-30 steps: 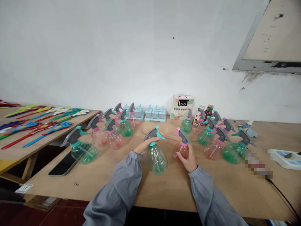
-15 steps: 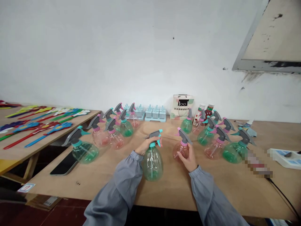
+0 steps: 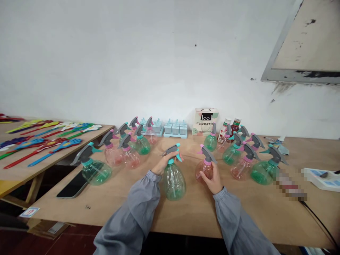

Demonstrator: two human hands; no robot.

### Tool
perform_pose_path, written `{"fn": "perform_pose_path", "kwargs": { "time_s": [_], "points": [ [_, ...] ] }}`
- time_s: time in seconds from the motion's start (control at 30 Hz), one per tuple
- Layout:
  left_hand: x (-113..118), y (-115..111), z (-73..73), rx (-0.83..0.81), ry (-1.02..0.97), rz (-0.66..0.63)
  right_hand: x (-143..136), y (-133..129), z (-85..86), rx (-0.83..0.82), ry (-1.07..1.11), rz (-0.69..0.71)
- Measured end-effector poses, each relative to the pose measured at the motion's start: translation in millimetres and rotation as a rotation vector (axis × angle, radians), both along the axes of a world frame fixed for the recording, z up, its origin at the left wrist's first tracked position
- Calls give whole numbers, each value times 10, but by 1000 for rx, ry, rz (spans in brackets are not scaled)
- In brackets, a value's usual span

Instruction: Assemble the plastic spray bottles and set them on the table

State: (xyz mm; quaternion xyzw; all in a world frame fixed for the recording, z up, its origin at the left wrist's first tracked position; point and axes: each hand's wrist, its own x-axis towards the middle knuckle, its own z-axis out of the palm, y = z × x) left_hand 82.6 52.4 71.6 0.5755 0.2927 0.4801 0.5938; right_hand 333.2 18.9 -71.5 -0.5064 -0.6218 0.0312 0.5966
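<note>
My left hand (image 3: 162,163) is closed round the grey spray head of a clear green spray bottle (image 3: 174,184) with a turquoise collar and trigger. That bottle leans a little, its head towards the left. My right hand (image 3: 214,180) grips the body of a clear pink spray bottle (image 3: 203,169), thumb across its front. Its grey spray head with pink nozzle points left. Further right stand more spray bottles, the nearest a pink one (image 3: 241,169) and a green one (image 3: 263,173). Another group is at the left, with a green bottle (image 3: 97,172) at its front.
A phone (image 3: 72,186) lies beside the front left bottle. Along the wall are light blue popsicle moulds (image 3: 175,129), a paper bag (image 3: 203,122) and two sauce-like bottles (image 3: 235,125). Colourful hand-shaped sticks (image 3: 54,150) cover the left table. A white tray (image 3: 322,179) sits far right.
The green bottle in my left hand has tipped slightly, its base swinging right and upwards in view while its head shifts left. My right hand and the pink bottle look unmoved.
</note>
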Motion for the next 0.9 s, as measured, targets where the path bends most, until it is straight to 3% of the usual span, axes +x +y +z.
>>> {"fn": "perform_pose_path", "kwargs": {
  "time_s": [0.37,0.5,0.57,0.73,0.9],
  "points": [
    [-17,-23,-1,13,-14,85,0,4,-1,3,4,5],
    [-174,-200,76,161,91,109,4,4,3,4,16,-5],
    [-373,-305,123,206,142,201,1,0,13,1,15,1],
    [-1145,-428,167,257,289,611,6,4,26,2,7,27],
    [-1845,-307,-42,279,390,1001,33,35,-20,21,-14,13]
  ]
}}
